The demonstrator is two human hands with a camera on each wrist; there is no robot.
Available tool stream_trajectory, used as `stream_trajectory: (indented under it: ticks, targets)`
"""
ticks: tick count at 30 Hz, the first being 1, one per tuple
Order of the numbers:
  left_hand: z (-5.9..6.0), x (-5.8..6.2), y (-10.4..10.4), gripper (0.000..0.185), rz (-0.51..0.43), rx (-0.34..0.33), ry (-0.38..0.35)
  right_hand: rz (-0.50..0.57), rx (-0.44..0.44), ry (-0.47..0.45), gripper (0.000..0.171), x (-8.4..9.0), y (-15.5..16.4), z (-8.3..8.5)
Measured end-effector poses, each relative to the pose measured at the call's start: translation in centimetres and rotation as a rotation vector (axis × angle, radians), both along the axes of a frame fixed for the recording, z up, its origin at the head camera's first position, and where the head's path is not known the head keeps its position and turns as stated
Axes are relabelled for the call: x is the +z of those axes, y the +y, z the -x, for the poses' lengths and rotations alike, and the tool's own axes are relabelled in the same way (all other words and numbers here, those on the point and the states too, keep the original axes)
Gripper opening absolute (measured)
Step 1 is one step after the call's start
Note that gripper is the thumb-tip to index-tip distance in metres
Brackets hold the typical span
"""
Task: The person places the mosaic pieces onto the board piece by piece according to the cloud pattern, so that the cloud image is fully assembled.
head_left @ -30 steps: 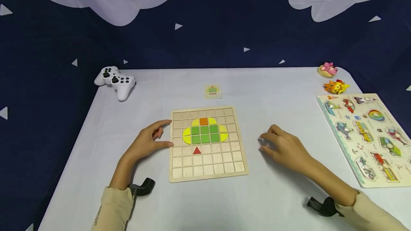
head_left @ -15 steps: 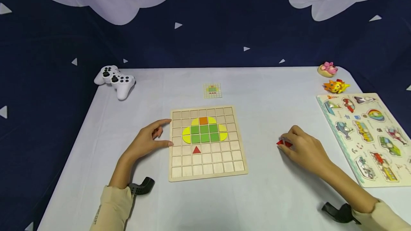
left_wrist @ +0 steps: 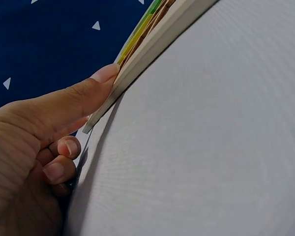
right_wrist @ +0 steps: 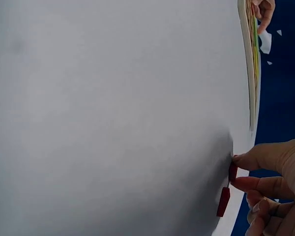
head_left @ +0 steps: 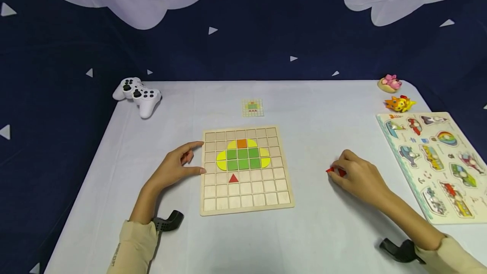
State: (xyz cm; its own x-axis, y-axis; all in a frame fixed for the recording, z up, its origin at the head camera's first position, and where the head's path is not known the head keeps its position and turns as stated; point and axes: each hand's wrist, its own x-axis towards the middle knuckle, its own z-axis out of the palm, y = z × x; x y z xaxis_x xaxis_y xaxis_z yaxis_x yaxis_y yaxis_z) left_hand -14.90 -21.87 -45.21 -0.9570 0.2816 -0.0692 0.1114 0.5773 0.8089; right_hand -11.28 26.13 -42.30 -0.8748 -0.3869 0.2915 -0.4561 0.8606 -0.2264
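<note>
A square wooden grid board [head_left: 247,211] carries a pattern of green squares [head_left: 242,158], yellow rounded pieces [head_left: 222,160] and an orange square [head_left: 242,143]. One red triangle [head_left: 233,178] lies on it below the green rows. My left hand [head_left: 176,166] touches the board's left edge with thumb and index finger spread apart. To the right of the board, my right hand [head_left: 357,176] pinches a red triangle piece [right_wrist: 233,171] between thumb and index finger. Just beside that piece is a second red piece [right_wrist: 223,202], partly under the hand in the head view.
Behind the board lies a small pattern card [head_left: 253,108]. A white game controller [head_left: 138,95] sits at the back left. On the right are a picture puzzle board [head_left: 433,168], a yellow-orange toy figure [head_left: 399,103] and a pink toy figure [head_left: 389,83].
My right hand has moved right, away from the board, and its fingers have closed on a red triangle piece. The left hand has stayed at the board's edge.
</note>
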Motion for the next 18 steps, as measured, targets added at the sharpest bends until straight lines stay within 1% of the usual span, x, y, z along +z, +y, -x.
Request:
stream_trajectory:
  ticks: [3, 7, 10, 18]
  targets:
    - [0.0, 0.0, 0.0, 0.076, 0.003, 0.005, -0.001, 0.016, 0.025, 0.012, 0.012, 0.2, -0.8, 0.4]
    - [0.0, 0.0, 0.0, 0.076, 0.001, 0.009, -0.002, 0.033, 0.076, 0.006, 0.014, 0.3, -2.6, 0.8]
    - [0.1, 0.0, 0.1, 0.076, -0.001, 0.005, -0.006, 0.045, 0.135, 0.004, 0.015, 0.3, -4.3, 1.1]
    - [0.0, -0.1, 0.0, 0.076, 0.004, 0.01, -0.016, 0.081, 0.292, -0.027, 0.009, 0.6, -9.2, 1.7]
